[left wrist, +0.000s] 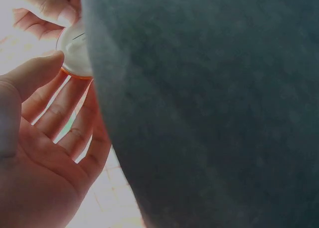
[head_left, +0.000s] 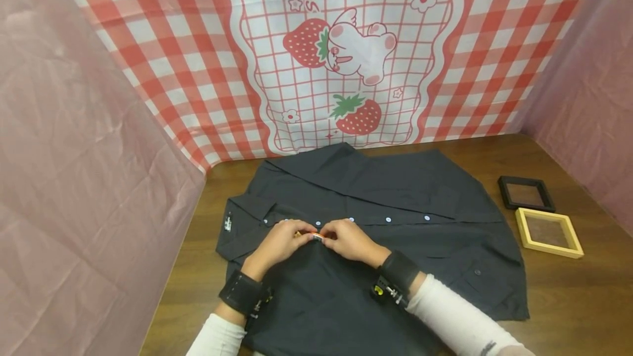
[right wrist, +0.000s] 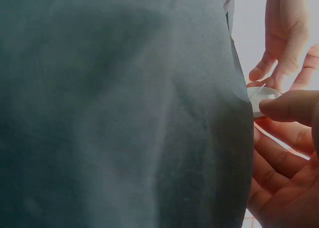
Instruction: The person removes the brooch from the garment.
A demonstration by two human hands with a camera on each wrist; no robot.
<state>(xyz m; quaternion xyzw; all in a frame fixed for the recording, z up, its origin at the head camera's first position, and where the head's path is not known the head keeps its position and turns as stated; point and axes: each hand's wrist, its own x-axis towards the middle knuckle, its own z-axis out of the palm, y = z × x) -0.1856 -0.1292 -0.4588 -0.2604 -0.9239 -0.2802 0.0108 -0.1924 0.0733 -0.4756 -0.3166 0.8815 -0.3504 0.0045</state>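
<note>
Round badge pinched from both sides over a dark shirt

Pink cloth hangs at far left, beside the wooden table where the shirt lies spread, its collar toward the left. My left hand, a black wristband behind it, grips the badge's near edge between thumb and fingers. The orange-rimmed badge sits midway between my hands, below the row of pale buttons, at an edge of raised shirt cloth; a thin line marks its pale face, and whether anything pierces the cloth I cannot tell. My right hand pinches the other edge, thumb on the pale face. Farther right, a black frame lies just behind a yellow frame on the table.
</note>
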